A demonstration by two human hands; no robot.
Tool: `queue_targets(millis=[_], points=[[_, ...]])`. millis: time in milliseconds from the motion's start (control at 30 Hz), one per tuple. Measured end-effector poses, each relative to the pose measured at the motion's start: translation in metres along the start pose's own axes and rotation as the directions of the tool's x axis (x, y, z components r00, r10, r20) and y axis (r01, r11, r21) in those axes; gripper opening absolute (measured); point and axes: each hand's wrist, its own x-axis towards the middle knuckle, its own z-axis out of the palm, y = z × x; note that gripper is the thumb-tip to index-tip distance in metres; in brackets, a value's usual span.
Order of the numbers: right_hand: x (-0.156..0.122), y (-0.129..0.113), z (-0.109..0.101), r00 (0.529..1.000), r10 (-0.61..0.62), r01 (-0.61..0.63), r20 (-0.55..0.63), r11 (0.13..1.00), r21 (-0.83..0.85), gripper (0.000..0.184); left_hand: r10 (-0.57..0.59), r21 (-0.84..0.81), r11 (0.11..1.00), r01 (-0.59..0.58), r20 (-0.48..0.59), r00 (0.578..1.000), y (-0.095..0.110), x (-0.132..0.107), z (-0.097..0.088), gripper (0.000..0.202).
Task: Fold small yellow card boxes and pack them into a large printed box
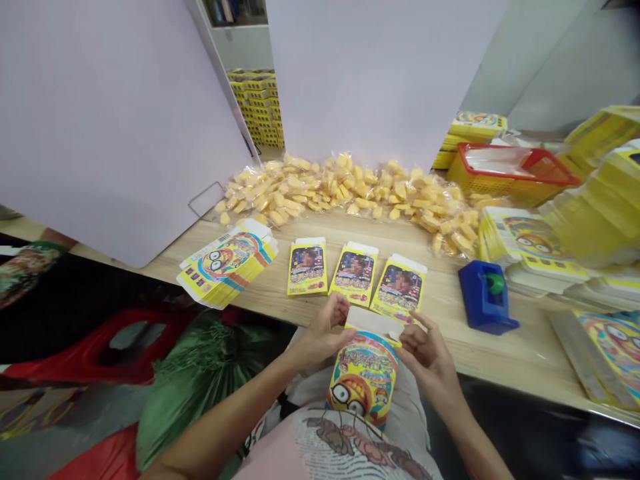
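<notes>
Both forearms angle inward, the left hand (323,331) and right hand (427,353) grasping a printed cardboard box (363,380) by its sides. Its long axis points away from the person, its white flap (373,322) just past the fingertips. Three flat boxes (354,273) lie beyond, on the wooden table (500,353), with open tabletop right of the right hand.

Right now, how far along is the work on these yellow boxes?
Done: three folded boxes lie on the table. In hand: the left hand and right hand hold a fourth box, white flap up. Still left: a flat printed stack and a heap of bagged yellow pieces.
</notes>
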Motion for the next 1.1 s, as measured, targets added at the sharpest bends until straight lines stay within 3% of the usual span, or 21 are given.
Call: queue_targets(millis=[67,167,267,400,567,767,933,1100], points=[[0.003,-0.001,-0.002,0.998,-0.007,0.008,0.059,1.0,-0.022,0.044,0.009,-0.02,1.0,-0.007,0.079,0.997,0.002,0.003,-0.003,0.043],[0.007,-0.002,-0.009,0.986,-0.036,0.051,0.163,0.995,-0.091,0.018,0.094,0.18,0.976,-0.122,0.157,0.983,0.008,0.008,-0.007,0.022],[0.007,-0.006,-0.012,0.983,-0.047,0.066,0.18,0.993,-0.101,0.014,0.112,0.297,0.942,-0.156,0.159,0.981,0.012,0.01,-0.006,0.011],[0.003,-0.012,-0.01,0.989,-0.023,0.042,0.143,0.99,-0.135,0.014,0.015,0.294,0.954,-0.056,0.14,0.99,0.014,0.006,-0.001,0.015],[0.006,-0.021,-0.002,0.997,0.065,-0.054,0.04,0.972,-0.229,0.015,0.012,0.296,0.954,-0.045,0.112,0.994,0.019,0.01,0.001,0.016],[0.013,-0.032,0.003,1.0,-0.003,0.003,0.002,0.949,-0.314,0.016,-0.051,0.132,0.991,0.03,0.16,0.986,0.025,0.025,0.0,0.015],[0.005,-0.026,0.002,0.998,-0.064,0.065,0.009,0.968,-0.243,0.012,0.023,0.267,0.96,-0.082,0.219,0.975,0.022,0.023,-0.002,0.018],[-0.007,-0.012,0.007,0.992,-0.123,0.118,-0.009,0.968,-0.22,0.007,0.095,0.334,0.929,-0.16,0.203,0.975,0.013,0.013,-0.001,0.015]])
